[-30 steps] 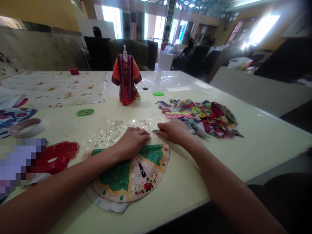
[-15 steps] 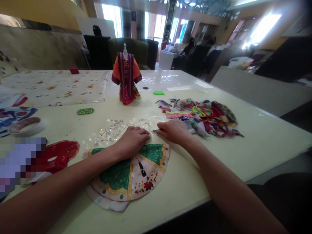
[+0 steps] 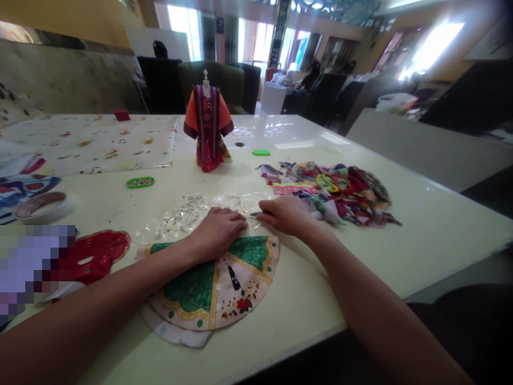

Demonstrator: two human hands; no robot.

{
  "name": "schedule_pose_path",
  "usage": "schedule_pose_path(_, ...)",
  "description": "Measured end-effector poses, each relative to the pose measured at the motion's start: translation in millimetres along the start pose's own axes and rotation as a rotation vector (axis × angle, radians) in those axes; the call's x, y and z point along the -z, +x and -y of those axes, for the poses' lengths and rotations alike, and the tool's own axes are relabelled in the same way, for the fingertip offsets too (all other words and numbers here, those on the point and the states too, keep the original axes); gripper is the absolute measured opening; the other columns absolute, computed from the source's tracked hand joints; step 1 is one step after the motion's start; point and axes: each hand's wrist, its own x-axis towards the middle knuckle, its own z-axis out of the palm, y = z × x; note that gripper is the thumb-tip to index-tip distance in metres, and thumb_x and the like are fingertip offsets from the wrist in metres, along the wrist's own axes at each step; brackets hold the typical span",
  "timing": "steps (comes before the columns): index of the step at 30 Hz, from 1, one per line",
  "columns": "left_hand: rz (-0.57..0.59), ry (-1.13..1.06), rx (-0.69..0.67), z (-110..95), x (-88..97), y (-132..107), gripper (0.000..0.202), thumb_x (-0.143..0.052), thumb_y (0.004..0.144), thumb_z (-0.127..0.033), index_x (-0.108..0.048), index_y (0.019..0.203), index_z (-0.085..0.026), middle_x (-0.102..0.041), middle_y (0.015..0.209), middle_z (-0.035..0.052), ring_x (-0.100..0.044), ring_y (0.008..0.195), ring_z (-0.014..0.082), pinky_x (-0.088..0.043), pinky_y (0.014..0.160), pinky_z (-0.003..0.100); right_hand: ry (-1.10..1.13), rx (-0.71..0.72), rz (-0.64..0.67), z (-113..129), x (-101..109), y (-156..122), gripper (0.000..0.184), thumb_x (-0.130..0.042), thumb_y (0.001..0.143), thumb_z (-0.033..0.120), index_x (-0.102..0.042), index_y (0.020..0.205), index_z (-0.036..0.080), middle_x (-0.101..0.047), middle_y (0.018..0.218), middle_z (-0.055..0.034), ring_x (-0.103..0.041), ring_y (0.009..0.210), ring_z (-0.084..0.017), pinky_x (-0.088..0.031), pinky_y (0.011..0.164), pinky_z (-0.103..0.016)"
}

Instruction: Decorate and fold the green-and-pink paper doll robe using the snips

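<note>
Though little has shifted, the open left hand [image 3: 216,233] rests on clear plastic [image 3: 188,214] above a fan-shaped cloth [image 3: 212,289], and the right hand [image 3: 284,215] pinches a slim metal tool [image 3: 255,214].

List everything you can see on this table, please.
Miniature robe on a stand: 1, orange, red and purple, far middle
Floral cloth: 1, cream, far left
Small red box: 1, red, far edge
Green flat pieces: 2, bright green, mid-table
Fabric scraps: heap, multicoloured, right
Round dish: 1, white, left
Red cutout: 1, red, left
Plastic sheet with sequins: 1, clear, centre
Fan-shaped fabric panel: 1, green and cream, front
Small metal tool: 1, silver, at right hand
Left hand: on panel
Right hand: beside plastic sheet
</note>
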Motion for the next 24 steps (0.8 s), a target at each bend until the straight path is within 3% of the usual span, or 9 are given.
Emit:
schedule_pose_path(8, 0.000, 0.002, 0.000, -0.1, 0.3, -0.3, 0.028, -0.041, 0.099, -0.026, -0.066, 0.111, -0.022, -0.067, 0.121, 0.0031, -0.059, 0.109, 0.0216, -0.036, 0.094, 0.039, 0.047, 0.021, -0.068, 0.1, -4.4, 1.1, 0.029, -0.054, 0.088, 0.048, -0.058, 0.076, 0.022, -0.067, 0.071, -0.0013, -0.054, 0.063, -0.015, -0.015, 0.055, -0.029)
schedule_pose_path(24, -0.002, -0.002, -0.010, 0.5, 0.5, -0.2, 0.029, -0.040, 0.099, -0.027, -0.066, 0.112, -0.022, -0.066, 0.121, 0.0026, -0.059, 0.109, 0.0211, -0.036, 0.094, 0.040, 0.068, 0.009, -0.070, -0.2, -3.1, 0.8, 0.029, -0.053, 0.089, 0.049, -0.060, 0.077, 0.023, -0.067, 0.071, -0.0015, -0.051, 0.063, -0.014, -0.015, 0.056, -0.029)
